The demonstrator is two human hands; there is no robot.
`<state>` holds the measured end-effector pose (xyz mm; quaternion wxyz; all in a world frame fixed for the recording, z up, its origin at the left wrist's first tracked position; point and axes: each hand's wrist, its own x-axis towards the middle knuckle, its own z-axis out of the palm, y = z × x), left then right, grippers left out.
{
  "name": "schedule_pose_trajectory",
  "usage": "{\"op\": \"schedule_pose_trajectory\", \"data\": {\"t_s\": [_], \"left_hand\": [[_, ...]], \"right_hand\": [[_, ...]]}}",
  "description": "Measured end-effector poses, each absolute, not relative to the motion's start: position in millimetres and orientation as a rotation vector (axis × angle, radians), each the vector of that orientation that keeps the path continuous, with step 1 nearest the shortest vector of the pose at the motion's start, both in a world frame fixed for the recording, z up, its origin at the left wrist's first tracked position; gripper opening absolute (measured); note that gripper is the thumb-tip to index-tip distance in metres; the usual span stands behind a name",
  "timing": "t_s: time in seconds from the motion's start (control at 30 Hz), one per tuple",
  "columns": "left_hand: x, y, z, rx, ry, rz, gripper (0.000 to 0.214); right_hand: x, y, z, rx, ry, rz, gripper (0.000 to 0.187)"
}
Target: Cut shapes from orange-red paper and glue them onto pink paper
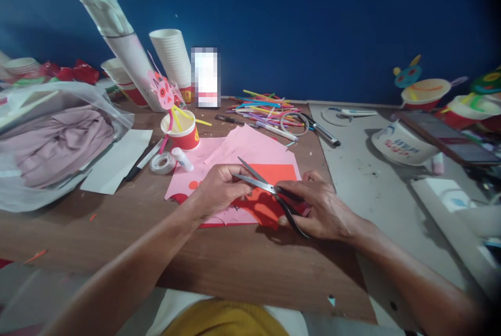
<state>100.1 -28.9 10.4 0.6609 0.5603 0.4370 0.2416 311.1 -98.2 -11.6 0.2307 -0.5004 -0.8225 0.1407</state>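
My right hand point(323, 208) is closed round the black handles of a pair of scissors point(273, 189), whose blades are spread and point left. My left hand point(219, 190) is closed in a pinch beside the lower blade; what its fingertips hold is too small to make out. Beneath both hands lie an orange paper sheet point(279, 171) and pink paper sheets point(254, 145). Small orange paper circles point(193, 185) rest on the pink paper near my left wrist. A glue stick point(182, 159) and a roll of clear tape point(163, 163) are just beyond my left hand.
A red and white paper cup point(183, 138) with a pink paper animal face point(162, 91) stands behind the tape. Colourful sticks point(270, 109) and a utility knife point(324, 132) lie farther back. Stacked cups point(172, 57) stand behind, a plastic bag point(121, 117) left, a bowl point(403, 143) right.
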Motion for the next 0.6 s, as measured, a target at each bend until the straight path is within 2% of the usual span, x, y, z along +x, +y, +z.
{"op": "schedule_pose_trajectory", "data": {"t_s": [0.6], "left_hand": [[99.2, -28.0, 3.8, 1.258, 0.935, 0.601, 0.010]], "right_hand": [[310.9, -97.1, -20.0, -1.342, -2.271, 0.316, 0.042]]}}
